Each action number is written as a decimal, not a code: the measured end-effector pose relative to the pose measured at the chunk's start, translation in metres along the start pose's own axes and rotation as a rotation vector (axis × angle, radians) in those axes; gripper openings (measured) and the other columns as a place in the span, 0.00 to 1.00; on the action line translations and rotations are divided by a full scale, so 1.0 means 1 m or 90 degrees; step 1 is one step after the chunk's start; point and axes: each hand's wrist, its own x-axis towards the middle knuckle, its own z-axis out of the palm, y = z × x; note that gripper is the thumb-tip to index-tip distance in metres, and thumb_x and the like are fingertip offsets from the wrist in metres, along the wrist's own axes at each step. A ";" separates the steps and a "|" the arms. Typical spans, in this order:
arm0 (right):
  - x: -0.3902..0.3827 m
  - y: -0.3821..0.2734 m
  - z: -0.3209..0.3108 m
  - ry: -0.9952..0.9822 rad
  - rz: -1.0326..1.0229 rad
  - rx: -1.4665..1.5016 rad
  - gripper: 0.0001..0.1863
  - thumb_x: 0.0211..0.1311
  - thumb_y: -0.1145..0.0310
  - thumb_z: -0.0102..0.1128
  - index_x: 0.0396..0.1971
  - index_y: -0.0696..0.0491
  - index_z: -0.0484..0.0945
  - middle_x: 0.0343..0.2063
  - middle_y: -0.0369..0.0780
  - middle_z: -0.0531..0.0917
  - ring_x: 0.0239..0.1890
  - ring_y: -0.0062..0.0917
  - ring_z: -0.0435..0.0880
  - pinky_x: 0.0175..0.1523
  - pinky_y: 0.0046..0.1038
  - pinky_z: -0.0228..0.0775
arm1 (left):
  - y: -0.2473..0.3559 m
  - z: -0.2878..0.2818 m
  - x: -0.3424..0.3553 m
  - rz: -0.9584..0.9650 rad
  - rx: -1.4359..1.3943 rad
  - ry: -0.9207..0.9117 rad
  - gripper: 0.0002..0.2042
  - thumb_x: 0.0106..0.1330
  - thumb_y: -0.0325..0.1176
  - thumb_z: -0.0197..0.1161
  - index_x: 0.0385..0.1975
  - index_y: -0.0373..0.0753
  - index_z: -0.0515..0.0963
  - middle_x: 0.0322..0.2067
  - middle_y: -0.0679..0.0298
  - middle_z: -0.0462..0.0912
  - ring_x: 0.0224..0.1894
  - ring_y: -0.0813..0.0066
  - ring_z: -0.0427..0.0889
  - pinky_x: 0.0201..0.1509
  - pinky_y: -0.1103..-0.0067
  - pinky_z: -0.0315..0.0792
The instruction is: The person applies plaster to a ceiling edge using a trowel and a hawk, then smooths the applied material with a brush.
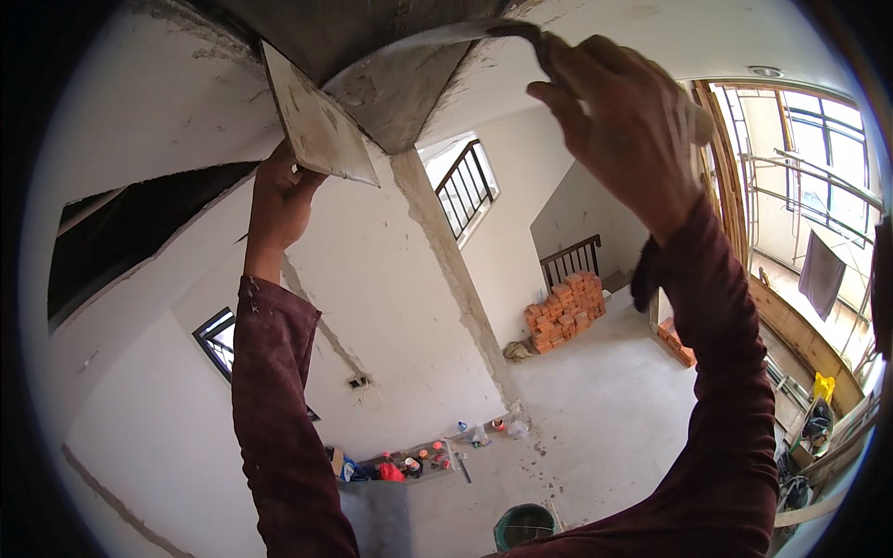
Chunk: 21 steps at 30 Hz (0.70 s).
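Both arms reach up toward a wet-looking grey plaster patch (400, 107) where ceiling and wall meet. My left hand (282, 200) is closed around the underside grip of a flat, pale plasterer's hawk (321, 121), held tilted below the patch; its grip is mostly hidden by the fingers. In my right hand (633, 130) is a plastering trowel (419, 40), its long thin blade seen nearly edge-on. The blade lies against or very close to the grey surface, its far end near the hawk. Fingers hide most of the trowel's handle.
A stack of orange bricks (565, 312) stands by a dark railing (570, 260). A dark green bucket (524, 527) sits on the floor below. Several small containers and bags (409, 465) line the wall's foot. Scaffolding (809, 167) stands by the bright windows at right.
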 end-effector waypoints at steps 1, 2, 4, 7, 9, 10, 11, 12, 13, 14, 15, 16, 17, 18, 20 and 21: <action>0.000 0.002 -0.014 0.008 -0.003 0.016 0.14 0.52 0.65 0.66 0.39 0.53 0.79 0.25 0.36 0.79 0.26 0.25 0.80 0.29 0.28 0.71 | 0.000 0.001 0.001 0.020 0.008 -0.002 0.19 0.62 0.38 0.63 0.48 0.32 0.74 0.44 0.61 0.79 0.42 0.79 0.76 0.45 0.82 0.71; -0.001 0.003 -0.021 0.018 -0.009 0.034 0.16 0.51 0.68 0.67 0.41 0.54 0.79 0.26 0.37 0.80 0.25 0.25 0.81 0.29 0.27 0.73 | 0.000 0.000 0.002 0.039 0.018 -0.001 0.19 0.62 0.39 0.63 0.48 0.33 0.74 0.44 0.62 0.79 0.42 0.80 0.76 0.44 0.82 0.71; -0.010 0.007 -0.026 0.061 -0.006 0.095 0.12 0.52 0.67 0.66 0.36 0.54 0.79 0.22 0.36 0.78 0.22 0.25 0.78 0.26 0.28 0.69 | -0.001 -0.001 0.003 0.042 0.046 -0.005 0.19 0.62 0.40 0.63 0.48 0.34 0.74 0.45 0.63 0.79 0.42 0.80 0.75 0.42 0.83 0.71; -0.030 0.007 -0.014 0.066 0.017 0.211 0.11 0.54 0.69 0.64 0.35 0.57 0.77 0.20 0.38 0.77 0.19 0.25 0.77 0.24 0.28 0.68 | -0.006 -0.004 -0.001 0.009 0.090 -0.011 0.20 0.62 0.41 0.63 0.48 0.35 0.74 0.44 0.64 0.80 0.41 0.81 0.75 0.40 0.84 0.71; -0.045 0.005 0.002 0.015 0.065 0.284 0.11 0.56 0.70 0.63 0.36 0.59 0.77 0.20 0.39 0.76 0.20 0.25 0.77 0.24 0.28 0.69 | -0.003 -0.003 0.000 0.019 0.097 -0.004 0.20 0.62 0.41 0.63 0.49 0.35 0.74 0.44 0.64 0.80 0.41 0.81 0.75 0.39 0.84 0.71; -0.051 -0.001 0.017 0.004 0.083 0.339 0.11 0.56 0.70 0.62 0.37 0.60 0.76 0.20 0.39 0.76 0.19 0.25 0.76 0.24 0.28 0.68 | -0.002 -0.004 -0.001 0.006 0.068 0.002 0.19 0.62 0.40 0.63 0.49 0.35 0.74 0.44 0.64 0.80 0.41 0.80 0.76 0.39 0.84 0.71; -0.055 -0.006 0.031 -0.007 0.101 0.389 0.11 0.57 0.71 0.61 0.37 0.61 0.75 0.20 0.40 0.75 0.19 0.26 0.75 0.24 0.29 0.67 | -0.002 -0.002 -0.001 -0.002 0.034 0.008 0.19 0.62 0.39 0.63 0.49 0.35 0.74 0.44 0.64 0.80 0.42 0.80 0.76 0.40 0.84 0.71; -0.057 -0.011 0.048 0.018 0.096 0.437 0.11 0.58 0.72 0.61 0.37 0.61 0.74 0.20 0.40 0.74 0.18 0.27 0.74 0.24 0.29 0.66 | 0.000 0.000 -0.001 -0.012 0.002 0.014 0.19 0.63 0.39 0.62 0.49 0.35 0.74 0.44 0.63 0.80 0.42 0.79 0.76 0.40 0.83 0.71; -0.060 -0.015 0.065 0.035 0.093 0.479 0.11 0.58 0.72 0.60 0.37 0.62 0.73 0.21 0.41 0.74 0.18 0.28 0.73 0.24 0.30 0.66 | -0.004 0.005 -0.001 -0.001 0.008 0.012 0.18 0.63 0.38 0.62 0.49 0.35 0.74 0.44 0.63 0.80 0.42 0.79 0.77 0.41 0.83 0.71; -0.060 -0.023 0.078 0.043 0.109 0.512 0.11 0.58 0.72 0.60 0.36 0.62 0.72 0.20 0.42 0.72 0.18 0.30 0.72 0.24 0.31 0.64 | -0.002 0.004 -0.001 0.009 0.022 0.013 0.18 0.63 0.37 0.62 0.49 0.34 0.74 0.44 0.63 0.80 0.42 0.78 0.77 0.42 0.82 0.71; -0.059 -0.027 0.092 0.051 0.111 0.515 0.10 0.58 0.72 0.60 0.36 0.61 0.72 0.20 0.43 0.71 0.18 0.32 0.72 0.24 0.31 0.64 | -0.001 0.003 -0.001 0.019 0.037 0.014 0.17 0.63 0.36 0.62 0.49 0.34 0.73 0.44 0.62 0.80 0.42 0.77 0.78 0.43 0.81 0.71; -0.058 -0.033 0.111 0.074 0.113 0.533 0.10 0.58 0.72 0.60 0.36 0.61 0.72 0.20 0.43 0.71 0.18 0.32 0.72 0.23 0.31 0.63 | -0.005 0.004 -0.001 0.052 0.039 0.026 0.16 0.62 0.34 0.62 0.46 0.33 0.75 0.43 0.61 0.81 0.42 0.75 0.79 0.46 0.79 0.71; -0.056 -0.039 0.126 0.098 0.115 0.553 0.11 0.57 0.72 0.61 0.35 0.61 0.72 0.20 0.43 0.71 0.18 0.33 0.71 0.23 0.31 0.63 | -0.007 0.001 -0.001 0.086 0.087 0.012 0.15 0.62 0.33 0.62 0.45 0.33 0.75 0.42 0.61 0.81 0.41 0.75 0.79 0.46 0.79 0.71; -0.052 -0.045 0.137 0.096 0.125 0.555 0.10 0.57 0.71 0.61 0.35 0.61 0.72 0.20 0.43 0.71 0.18 0.33 0.72 0.23 0.31 0.64 | -0.008 -0.003 0.001 0.119 0.135 -0.001 0.14 0.61 0.32 0.62 0.44 0.32 0.75 0.42 0.60 0.81 0.41 0.74 0.79 0.47 0.79 0.71; -0.052 -0.054 0.157 0.087 0.150 0.558 0.10 0.57 0.71 0.61 0.34 0.60 0.72 0.20 0.43 0.72 0.18 0.33 0.74 0.24 0.31 0.64 | -0.004 -0.003 0.000 0.109 0.146 -0.008 0.13 0.60 0.31 0.62 0.42 0.32 0.76 0.40 0.60 0.82 0.41 0.74 0.79 0.47 0.78 0.71; -0.053 -0.057 0.166 0.095 0.161 0.561 0.10 0.57 0.71 0.61 0.34 0.60 0.72 0.21 0.43 0.73 0.19 0.34 0.75 0.24 0.31 0.65 | -0.001 0.000 -0.002 0.068 0.109 0.002 0.13 0.60 0.31 0.62 0.41 0.31 0.76 0.39 0.60 0.82 0.41 0.74 0.80 0.47 0.79 0.70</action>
